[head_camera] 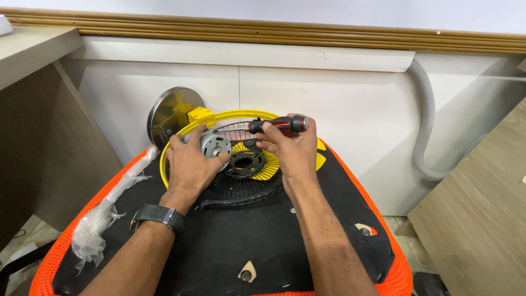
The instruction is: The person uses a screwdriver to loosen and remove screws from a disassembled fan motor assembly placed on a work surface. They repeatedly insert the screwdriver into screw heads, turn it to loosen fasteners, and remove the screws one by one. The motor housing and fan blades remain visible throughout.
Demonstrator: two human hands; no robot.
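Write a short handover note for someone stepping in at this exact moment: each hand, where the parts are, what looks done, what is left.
Left hand: closed around the small silver motor, holding it at the fan's hub.
Right hand: grips a red-and-black screwdriver lying roughly level above the hub.
Parts: the yellow-rimmed fan guard with its black wire grille and black hub ring lies on a black and orange mesh seat. A round metal base leans against the white wall behind. A plastic-wrapped tube lies at the seat's left edge.
Done: motor is at the hub.
Left: whether any screws are in cannot be seen; check.
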